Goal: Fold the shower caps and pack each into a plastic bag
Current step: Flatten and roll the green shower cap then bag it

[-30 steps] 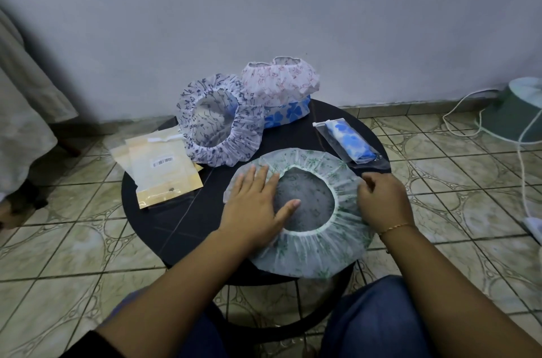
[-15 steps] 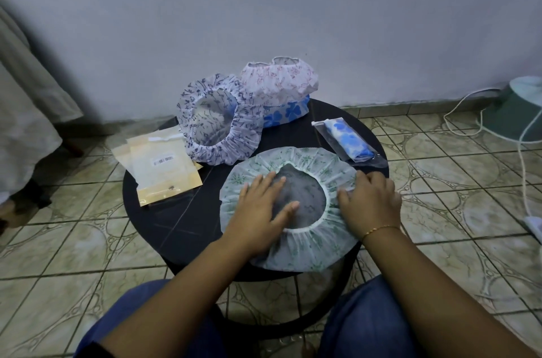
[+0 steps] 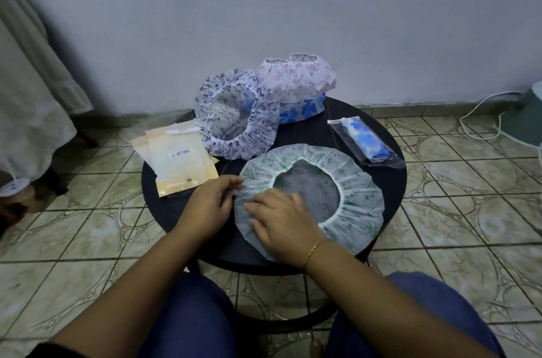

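Both hands shifted left: right hand point(image 3: 281, 222) lay flat across the green shower cap point(image 3: 352, 181), left hand point(image 3: 209, 205) pinched its left edge.

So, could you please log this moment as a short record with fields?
surface: round black table
cap in work: green cap, flat, opening up
left hand: pinching the cap's left edge
right hand: flat on the cap's near-left part
waiting: navy cap, pink cap
packed: blue cap in bag
empty bags: table's left side
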Demonstrator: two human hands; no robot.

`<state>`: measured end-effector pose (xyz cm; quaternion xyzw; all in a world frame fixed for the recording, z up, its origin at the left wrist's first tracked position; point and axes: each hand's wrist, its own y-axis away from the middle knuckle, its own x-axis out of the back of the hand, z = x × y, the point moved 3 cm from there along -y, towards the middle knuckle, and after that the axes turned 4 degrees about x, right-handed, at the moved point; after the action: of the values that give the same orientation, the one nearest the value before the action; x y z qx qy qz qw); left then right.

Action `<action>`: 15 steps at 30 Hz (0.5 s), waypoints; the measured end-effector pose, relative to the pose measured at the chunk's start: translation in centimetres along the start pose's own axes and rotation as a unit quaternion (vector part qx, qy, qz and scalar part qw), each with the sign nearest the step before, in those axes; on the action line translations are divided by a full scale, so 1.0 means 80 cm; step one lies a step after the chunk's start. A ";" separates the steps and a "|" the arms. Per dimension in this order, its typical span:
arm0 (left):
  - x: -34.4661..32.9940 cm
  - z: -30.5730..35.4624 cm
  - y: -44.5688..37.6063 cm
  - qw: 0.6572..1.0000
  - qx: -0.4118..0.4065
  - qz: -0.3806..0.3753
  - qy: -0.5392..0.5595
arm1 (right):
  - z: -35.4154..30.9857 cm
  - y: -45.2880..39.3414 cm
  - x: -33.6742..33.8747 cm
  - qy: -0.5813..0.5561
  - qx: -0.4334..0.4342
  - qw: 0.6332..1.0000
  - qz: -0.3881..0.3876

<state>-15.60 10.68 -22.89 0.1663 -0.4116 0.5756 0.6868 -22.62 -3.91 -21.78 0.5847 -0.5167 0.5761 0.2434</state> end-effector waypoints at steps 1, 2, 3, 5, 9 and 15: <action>-0.001 -0.001 -0.001 1.000 -0.009 0.000 -0.010 | -0.006 -0.002 -0.007 0.002 0.006 1.000 -0.030; -0.002 -0.001 -0.003 1.000 -0.015 -0.003 -0.020 | -0.010 -0.003 -0.014 0.008 0.010 0.998 -0.057; -0.004 -0.001 -0.004 0.999 -0.018 -0.009 -0.027 | -0.010 -0.004 -0.019 0.011 0.010 0.997 -0.077; -0.005 -0.002 -0.005 0.999 -0.016 -0.026 -0.031 | -0.006 -0.002 -0.027 0.005 0.005 0.994 -0.105; -0.005 -0.005 -0.008 0.998 -0.015 -0.041 -0.045 | -0.002 0.002 -0.022 -0.005 0.006 0.994 -0.113; -0.005 0.000 -0.011 0.998 -0.014 -0.037 -0.052 | -0.002 0.003 -0.022 -0.014 0.001 0.991 -0.133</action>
<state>-14.76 10.18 -22.97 0.2019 -0.4484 0.5348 0.6871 -22.54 -3.26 -23.40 0.6565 -0.4369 0.5311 0.3101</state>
